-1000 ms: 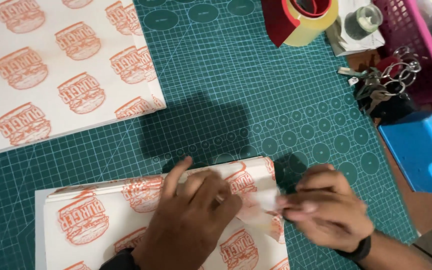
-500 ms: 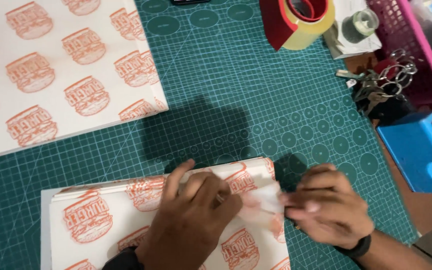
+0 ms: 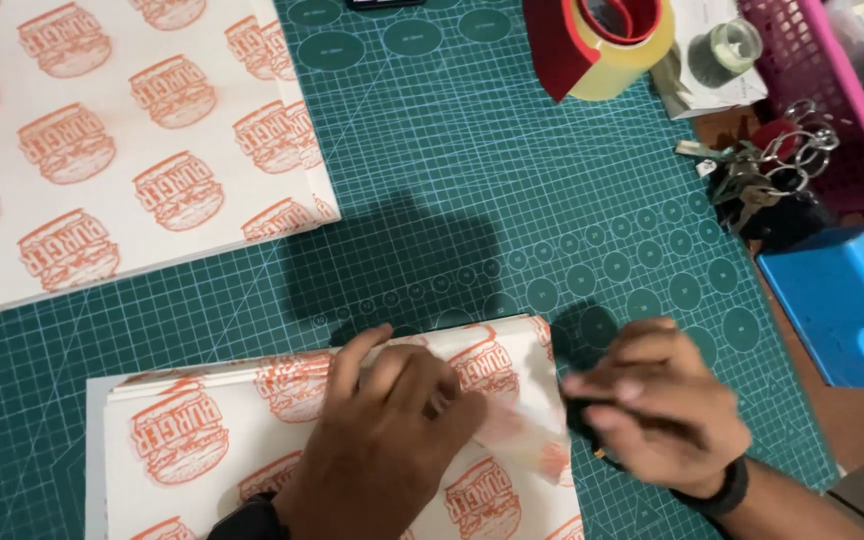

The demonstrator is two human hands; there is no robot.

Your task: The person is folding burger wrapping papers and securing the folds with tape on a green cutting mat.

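Looking down from the head camera, I see two hands working on a stack of white wrapping paper point(image 3: 212, 440) printed with orange burger pictures, lying at the near edge of a green cutting mat point(image 3: 512, 200) on the tabletop. The left hand point(image 3: 377, 445) lies palm down on the stack, fingers spread and nearly flat, pinning the top sheets. The right hand point(image 3: 657, 410) is curled at the stack's right edge, fingertips pinched together on a corner of paper point(image 3: 527, 440) that lifts and blurs between the two hands; I cannot tell whether it holds one sheet or several.

I judge the step in hand to be peeling or folding the top sheet at that right corner. The next move, as I read it, calls for steady pressure from the left hand while the right draws the corner across without tearing it.

A second paper stack point(image 3: 122, 150) lies far left. A red tape dispenser point(image 3: 602, 40), keys point(image 3: 762, 170) and a blue box point(image 3: 842, 300) sit to the right.
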